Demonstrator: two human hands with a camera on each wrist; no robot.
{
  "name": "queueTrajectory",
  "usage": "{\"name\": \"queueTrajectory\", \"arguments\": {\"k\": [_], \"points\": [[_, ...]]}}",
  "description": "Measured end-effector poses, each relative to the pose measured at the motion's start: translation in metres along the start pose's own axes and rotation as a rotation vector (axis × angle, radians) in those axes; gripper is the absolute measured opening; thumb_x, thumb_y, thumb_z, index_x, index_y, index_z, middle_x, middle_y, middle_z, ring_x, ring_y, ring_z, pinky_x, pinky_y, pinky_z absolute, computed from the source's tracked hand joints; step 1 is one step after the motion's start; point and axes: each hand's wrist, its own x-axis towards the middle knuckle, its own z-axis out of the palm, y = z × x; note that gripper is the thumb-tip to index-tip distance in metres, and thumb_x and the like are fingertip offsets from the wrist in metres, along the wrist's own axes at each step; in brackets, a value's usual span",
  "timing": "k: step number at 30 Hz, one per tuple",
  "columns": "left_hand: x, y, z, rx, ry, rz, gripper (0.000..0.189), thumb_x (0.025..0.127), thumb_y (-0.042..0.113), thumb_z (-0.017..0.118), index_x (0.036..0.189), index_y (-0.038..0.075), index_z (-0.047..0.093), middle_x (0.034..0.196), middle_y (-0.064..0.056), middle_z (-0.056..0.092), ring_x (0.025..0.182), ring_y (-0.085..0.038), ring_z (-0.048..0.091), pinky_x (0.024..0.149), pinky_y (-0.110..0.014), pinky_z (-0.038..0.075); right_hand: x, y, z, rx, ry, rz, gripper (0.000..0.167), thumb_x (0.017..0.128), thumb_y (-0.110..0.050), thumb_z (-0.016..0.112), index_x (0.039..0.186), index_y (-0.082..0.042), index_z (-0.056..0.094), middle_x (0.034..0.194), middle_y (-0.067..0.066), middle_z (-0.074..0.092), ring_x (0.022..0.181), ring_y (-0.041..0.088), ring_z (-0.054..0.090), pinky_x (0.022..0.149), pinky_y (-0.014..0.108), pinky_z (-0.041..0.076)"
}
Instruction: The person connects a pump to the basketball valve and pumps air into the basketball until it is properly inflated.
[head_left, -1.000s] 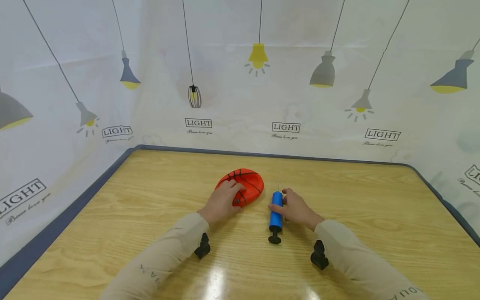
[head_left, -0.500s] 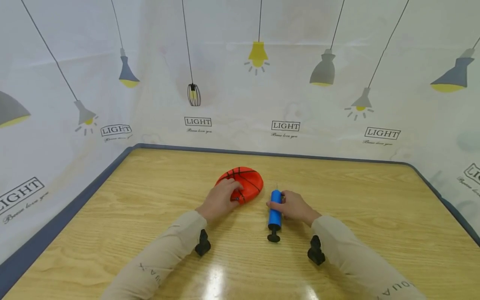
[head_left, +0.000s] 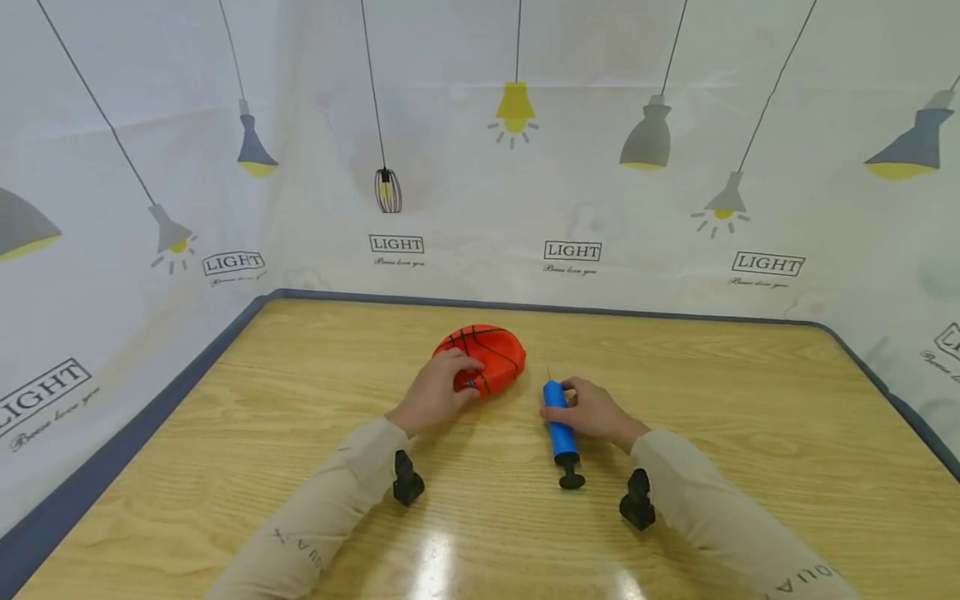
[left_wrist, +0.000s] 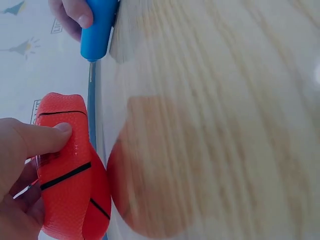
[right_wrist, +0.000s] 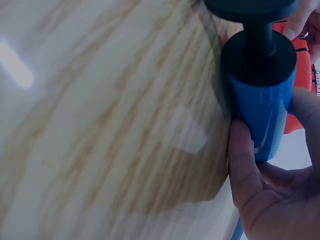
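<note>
Broadly, a lamp-printed backdrop (head_left: 480, 192) walls in the far side and flanks of a wood-grain counter (head_left: 498, 542). Around the counter's middle rests a red basketball (head_left: 498, 357), black-seamed, its skin caved in; the left grip (head_left: 433, 390) pinches its near-left edge between thumb and fingers. Just right of it is a blue hand pump (head_left: 561, 438), the right grip (head_left: 592, 411) curled round its barrel (right_wrist: 262, 115). A black plunger rod (right_wrist: 259, 42) enters the barrel's near end; the inside is hidden. Tipping the other end, a thin needle (head_left: 549, 374) stands apart from the basketball.
</note>
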Motion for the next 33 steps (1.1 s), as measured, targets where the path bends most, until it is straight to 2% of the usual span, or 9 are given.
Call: {"name": "queueTrajectory", "arguments": {"k": [5,9,13,19,28,33], "points": [[0.0022,0.0014,-0.0049,-0.03,0.009,-0.005,0.032,0.074,0.01,0.07,0.104,0.006,0.063,0.093,-0.004,0.056,0.088,-0.018,0.051,0.08,-0.031,0.043,0.002,0.0035,0.0002,0.015,-0.002,0.019,0.067,0.079,-0.031,0.063,0.124,0.011,0.038,0.09,0.013,0.053,0.069,0.018,0.052,0.058,0.027,0.046],[0.0034,0.003,-0.0069,-0.024,0.025,-0.01,0.032,0.074,0.011,0.07,0.105,0.005,0.063,0.093,-0.005,0.055,0.087,-0.018,0.051,0.079,-0.031,0.043,0.0008,0.0031,-0.0009,0.026,-0.007,0.047,0.066,0.079,-0.033,0.062,0.123,0.011,0.039,0.099,0.017,0.054,0.076,0.02,0.053,0.063,0.029,0.048],[0.0039,0.0043,-0.0078,-0.001,0.011,-0.016,0.033,0.075,0.011,0.069,0.107,0.005,0.062,0.095,-0.006,0.055,0.09,-0.019,0.051,0.08,-0.031,0.043,-0.0023,0.0009,-0.0024,0.045,-0.01,0.062,0.065,0.081,-0.032,0.061,0.123,0.012,0.04,0.103,0.019,0.054,0.078,0.021,0.054,0.065,0.03,0.049],[0.0051,0.0063,-0.0081,0.03,-0.004,-0.008,0.033,0.075,0.011,0.069,0.108,0.006,0.063,0.095,-0.005,0.057,0.089,-0.019,0.052,0.08,-0.03,0.044,-0.0045,0.0007,-0.0047,0.082,0.01,0.057,0.065,0.081,-0.029,0.061,0.125,0.011,0.038,0.105,0.02,0.052,0.081,0.022,0.054,0.065,0.03,0.049],[0.0078,0.006,-0.0098,0.021,0.041,0.008,0.029,0.074,0.006,0.069,0.103,0.006,0.066,0.086,-0.002,0.058,0.079,-0.015,0.052,0.071,-0.027,0.045,-0.0057,-0.0003,-0.0053,0.084,0.02,0.061,0.062,0.081,-0.029,0.061,0.125,0.01,0.039,0.104,0.019,0.052,0.081,0.022,0.053,0.065,0.031,0.048],[0.008,0.0058,-0.0103,0.015,0.046,0.016,0.027,0.075,0.005,0.068,0.101,0.006,0.067,0.085,-0.002,0.058,0.077,-0.015,0.052,0.07,-0.027,0.045,-0.007,0.0004,-0.0051,0.083,0.02,0.068,0.062,0.082,-0.029,0.06,0.125,0.01,0.039,0.104,0.018,0.052,0.081,0.022,0.053,0.067,0.031,0.048]]}}
